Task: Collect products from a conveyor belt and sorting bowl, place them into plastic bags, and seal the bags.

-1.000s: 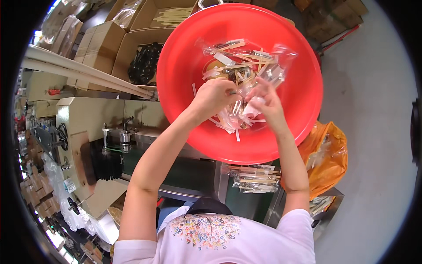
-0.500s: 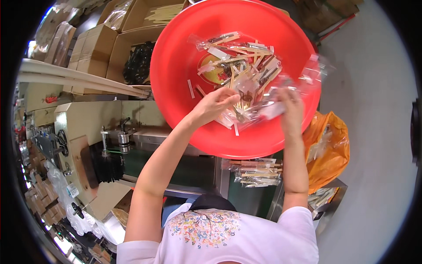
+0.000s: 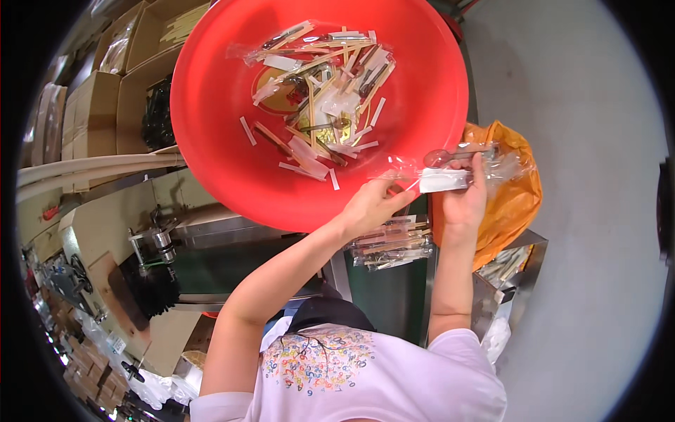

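My right hand [image 3: 462, 205], at the lower right rim of the basin, is closed on an opened clear wrapper [image 3: 508, 167]. In that hand are a dark see-through spoon [image 3: 439, 159] and a white folded paper packet [image 3: 441, 181]. My left hand [image 3: 373, 207] meets it from the left, its thumb and fingers pinched at a thin white paper stick sleeve [image 3: 412, 185] beside the packet; clear film shows above its fingers. The large red basin [image 3: 204, 158] holds loose chopsticks, spoons, white paper pieces and torn film [image 3: 341, 104].
An orange bag [image 3: 517, 204] hangs right of the basin. Wrapped cutlery sets [image 3: 394, 243] lie on the green belt [image 3: 376, 295] below it. A metal bin [image 3: 532, 257] stands at the right; cardboard boxes [image 3: 88, 116] and a machine with a black brush [image 3: 151, 285] are on the left.
Both hands have moved from over the basin's middle to its lower right rim, bringing the opened set along. The view has shifted, so the basin appears farther left and higher.
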{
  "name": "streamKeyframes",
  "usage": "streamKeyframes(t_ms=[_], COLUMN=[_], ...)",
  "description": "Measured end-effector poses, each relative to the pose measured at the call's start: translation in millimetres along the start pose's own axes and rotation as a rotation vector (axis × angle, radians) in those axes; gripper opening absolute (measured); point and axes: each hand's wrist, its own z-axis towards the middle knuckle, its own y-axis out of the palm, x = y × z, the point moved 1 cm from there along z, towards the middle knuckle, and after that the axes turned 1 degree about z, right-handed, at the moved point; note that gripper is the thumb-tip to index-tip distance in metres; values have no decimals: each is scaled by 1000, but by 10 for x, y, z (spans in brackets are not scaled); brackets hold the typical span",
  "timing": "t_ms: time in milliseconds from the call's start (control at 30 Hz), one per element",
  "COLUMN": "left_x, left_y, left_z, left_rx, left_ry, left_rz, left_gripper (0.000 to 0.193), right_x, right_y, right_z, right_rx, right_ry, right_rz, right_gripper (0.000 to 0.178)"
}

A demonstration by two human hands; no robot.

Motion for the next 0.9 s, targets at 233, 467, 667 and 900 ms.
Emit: streamKeyframes(t_ms=[233,467,667,900], left_x=[92,108,90,-139], left_y=[32,6,8,10], left_z=[-100,-144,-162,-159], left_rx=[-20,25,147,233], left_ry=[-9,-20,-19,-118], left_rz=[-341,-252,-17,117], left_gripper=[27,25,23,18], right_x=[156,215,299,54], right_y=[-127,-132,-81,-488], right_z=[-44,-89,-184,-74], right_rx=[-5,5,-16,-39], right_ry=[117,137,124,-106], right_rz=[67,57,66,121], right_gripper=[14,14,14,20])
